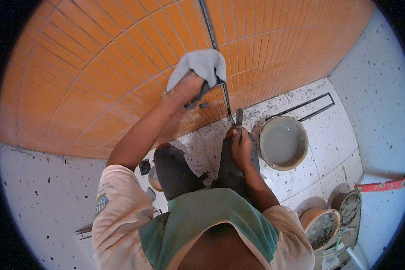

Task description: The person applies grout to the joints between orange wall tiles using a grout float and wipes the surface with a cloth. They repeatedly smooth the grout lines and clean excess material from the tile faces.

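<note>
My left hand reaches up to the orange tiled wall, closed on a pale grey cloth. The cloth lies against the tiles beside a dark narrow strip that runs up the wall. Ragged dark grey material shows below this hand; its kind I cannot make out. Down by my right knee, my right hand is wrapped round a narrow, mortar-stained hand tool. Its upright end shows above the fingers, near the foot of the strip; the rest is hidden.
A bucket of cloudy grey water stands right of my right knee. Behind it, a dark rectangular frame lies on the speckled white floor tiles. Mortar-filled containers, an orange one included, and a red spirit level are at lower right.
</note>
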Available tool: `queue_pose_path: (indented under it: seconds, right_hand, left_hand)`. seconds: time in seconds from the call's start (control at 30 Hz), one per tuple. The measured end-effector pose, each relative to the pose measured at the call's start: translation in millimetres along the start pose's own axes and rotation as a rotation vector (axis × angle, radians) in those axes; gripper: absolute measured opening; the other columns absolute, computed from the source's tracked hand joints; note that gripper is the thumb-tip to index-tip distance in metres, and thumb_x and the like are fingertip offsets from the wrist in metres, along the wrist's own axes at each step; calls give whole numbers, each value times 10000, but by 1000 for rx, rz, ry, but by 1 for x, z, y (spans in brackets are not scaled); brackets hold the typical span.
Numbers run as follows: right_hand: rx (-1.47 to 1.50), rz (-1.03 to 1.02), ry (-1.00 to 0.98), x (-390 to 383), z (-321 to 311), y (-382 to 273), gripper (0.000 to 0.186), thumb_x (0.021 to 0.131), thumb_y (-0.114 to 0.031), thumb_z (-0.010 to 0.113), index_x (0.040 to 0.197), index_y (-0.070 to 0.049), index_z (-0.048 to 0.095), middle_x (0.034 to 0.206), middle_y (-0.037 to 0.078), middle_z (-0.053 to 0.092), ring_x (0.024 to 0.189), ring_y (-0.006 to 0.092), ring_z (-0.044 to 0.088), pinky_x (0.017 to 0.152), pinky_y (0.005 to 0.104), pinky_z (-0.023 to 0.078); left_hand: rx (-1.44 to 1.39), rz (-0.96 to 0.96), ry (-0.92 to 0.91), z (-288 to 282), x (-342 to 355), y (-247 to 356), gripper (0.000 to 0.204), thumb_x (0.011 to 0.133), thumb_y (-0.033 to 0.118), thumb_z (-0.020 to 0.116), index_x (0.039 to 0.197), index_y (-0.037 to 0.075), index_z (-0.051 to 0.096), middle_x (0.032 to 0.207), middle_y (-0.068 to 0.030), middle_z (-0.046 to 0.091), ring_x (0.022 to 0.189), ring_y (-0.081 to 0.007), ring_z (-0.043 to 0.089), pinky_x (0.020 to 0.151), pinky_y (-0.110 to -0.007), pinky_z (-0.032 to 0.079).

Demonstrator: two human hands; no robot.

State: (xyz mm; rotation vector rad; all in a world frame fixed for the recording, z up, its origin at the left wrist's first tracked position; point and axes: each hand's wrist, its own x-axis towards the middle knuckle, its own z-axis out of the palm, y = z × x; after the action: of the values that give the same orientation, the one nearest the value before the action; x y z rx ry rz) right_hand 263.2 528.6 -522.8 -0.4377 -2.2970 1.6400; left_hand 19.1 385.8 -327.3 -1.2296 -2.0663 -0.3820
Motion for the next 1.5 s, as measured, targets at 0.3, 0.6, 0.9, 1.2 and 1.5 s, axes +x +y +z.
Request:
queue_pose_path:
  seconds: [0.3, 0.6, 0.9, 1.2, 1.5]
  right_hand:
    - [-45, -63, 105, -2, 13, 1, 263, 1016, -275, 550, 1000, -14, 580, 782, 186, 657, 712, 345, 656, 645, 434, 489]
    - [-17, 19, 99, 7, 8, 4, 300, 994, -305, 583, 969, -6, 573, 728, 178, 629, 652, 329, 616, 632, 422, 479]
    - [-33, 3, 66, 9, 16, 2, 315, 979, -296, 597, 1057, 9, 588, 918, 261, 651, 865, 453, 631, 758, 459, 489]
    - [-29, 20, 59, 9, 15, -1, 313, 974, -292, 615, 1071, 5, 599, 931, 240, 672, 871, 431, 649, 769, 436, 501]
    - [-28, 13, 24, 2, 9, -13, 324, 981, -293, 607, 1066, 20, 594, 939, 255, 659, 879, 406, 647, 798, 430, 495]
  left_hand:
    - [481, -33, -46, -37, -4, 10, 217, 845, 259, 608, 833, 78, 728, 772, -130, 697, 710, -343, 675, 640, -477, 529]
    - [717, -145, 542, -177, 41, -30, 432, 957, 272, 548, 1363, 128, 576, 1446, -164, 516, 1315, -385, 475, 1128, -583, 230]
    - [259, -465, 486, -93, -37, -11, 504, 783, 233, 708, 1247, 60, 616, 1342, -177, 577, 1306, -421, 459, 1114, -512, 310]
    - [239, -429, 565, -152, 18, -23, 251, 792, 225, 715, 953, 33, 720, 926, -195, 708, 877, -434, 662, 758, -487, 510]
    - [220, -547, 264, -46, -90, -9, 248, 838, 235, 678, 1034, 90, 722, 1062, -141, 708, 1007, -385, 651, 902, -463, 499]
